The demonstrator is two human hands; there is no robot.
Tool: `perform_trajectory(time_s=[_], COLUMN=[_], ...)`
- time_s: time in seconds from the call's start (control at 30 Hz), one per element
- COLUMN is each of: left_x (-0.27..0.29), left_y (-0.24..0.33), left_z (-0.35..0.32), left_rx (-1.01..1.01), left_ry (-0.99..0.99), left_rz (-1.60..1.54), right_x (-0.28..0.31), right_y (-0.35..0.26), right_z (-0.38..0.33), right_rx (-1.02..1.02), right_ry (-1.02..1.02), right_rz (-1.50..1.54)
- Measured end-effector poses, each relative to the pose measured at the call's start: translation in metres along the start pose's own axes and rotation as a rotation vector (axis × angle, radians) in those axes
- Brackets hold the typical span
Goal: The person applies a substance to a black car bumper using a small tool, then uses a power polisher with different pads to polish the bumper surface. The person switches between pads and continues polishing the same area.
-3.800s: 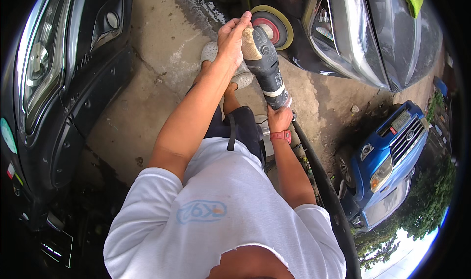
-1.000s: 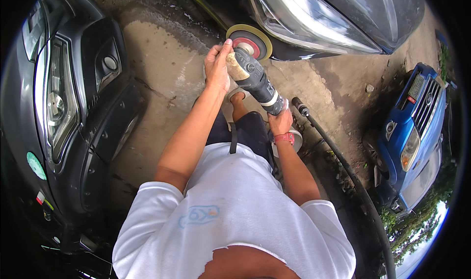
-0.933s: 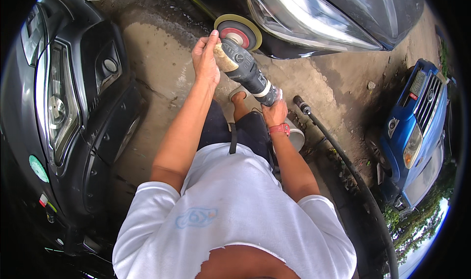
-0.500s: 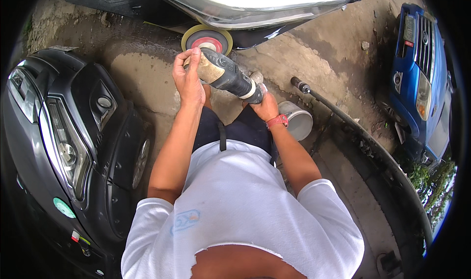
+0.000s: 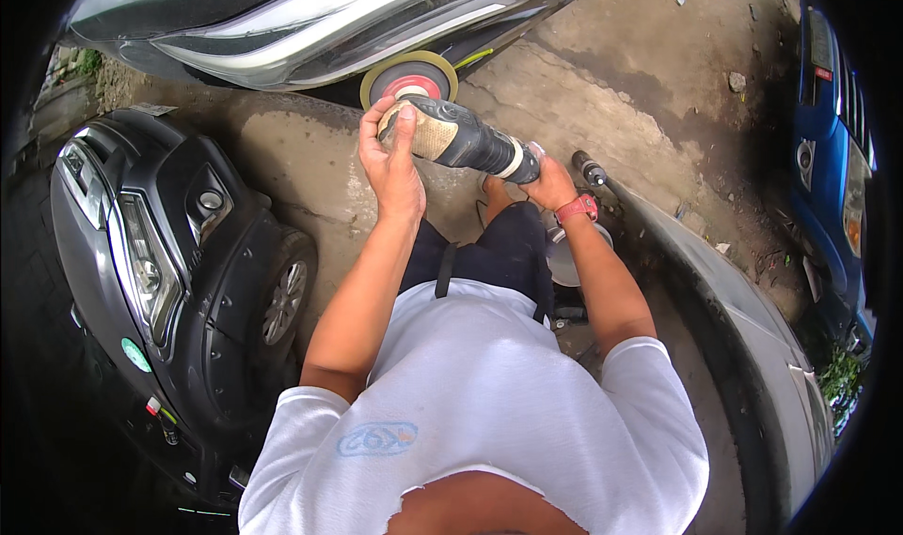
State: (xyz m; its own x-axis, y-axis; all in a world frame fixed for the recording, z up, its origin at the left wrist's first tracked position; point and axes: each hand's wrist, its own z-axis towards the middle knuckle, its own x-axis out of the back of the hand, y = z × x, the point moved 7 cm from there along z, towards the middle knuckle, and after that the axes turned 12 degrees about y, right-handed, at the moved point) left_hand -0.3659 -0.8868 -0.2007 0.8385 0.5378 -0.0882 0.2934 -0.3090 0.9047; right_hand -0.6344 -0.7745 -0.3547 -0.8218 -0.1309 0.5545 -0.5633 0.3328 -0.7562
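As both hands grip, left hand [image 5: 390, 164], right hand [image 5: 550, 182], polisher [image 5: 461, 138]

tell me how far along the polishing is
Done: nothing shows as finished. In hand: left hand on the head and right hand on the rear handle of the polisher, its pad at the silver car's bumper. Left: I cannot tell how much.

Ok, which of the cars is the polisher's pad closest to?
The silver car at the top: the polisher pad sits right at its lower edge. The black car is off to the left, and the blue car is far right.
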Motion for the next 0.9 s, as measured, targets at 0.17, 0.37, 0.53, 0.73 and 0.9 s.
perform_trajectory(time_s=[0.17,0.37,0.53,0.73,0.9], left_x=[-0.075,-0.122,-0.068,0.055,0.074], left_y=[-0.023,-0.048,-0.033,0.027,0.038], left_z=[-0.022,-0.025,-0.023,0.017,0.028], left_rx=[-0.011,-0.092,-0.094,-0.117,-0.102], left_ry=[-0.109,-0.209,-0.103,0.259,0.256], left_rz=[-0.010,0.119,0.108,0.081,0.150], right_x=[0.038,0.056,0.021,-0.069,-0.086], right_y=[0.051,0.096,0.051,-0.045,-0.069], right_z=[0.017,0.022,-0.002,-0.037,-0.046], right_rx=[-0.064,-0.170,-0.098,-0.005,-0.022], right_ry=[0.007,-0.062,-0.173,-0.173,-0.213], right_rz=[0.034,0.112,0.152,0.008,0.054])
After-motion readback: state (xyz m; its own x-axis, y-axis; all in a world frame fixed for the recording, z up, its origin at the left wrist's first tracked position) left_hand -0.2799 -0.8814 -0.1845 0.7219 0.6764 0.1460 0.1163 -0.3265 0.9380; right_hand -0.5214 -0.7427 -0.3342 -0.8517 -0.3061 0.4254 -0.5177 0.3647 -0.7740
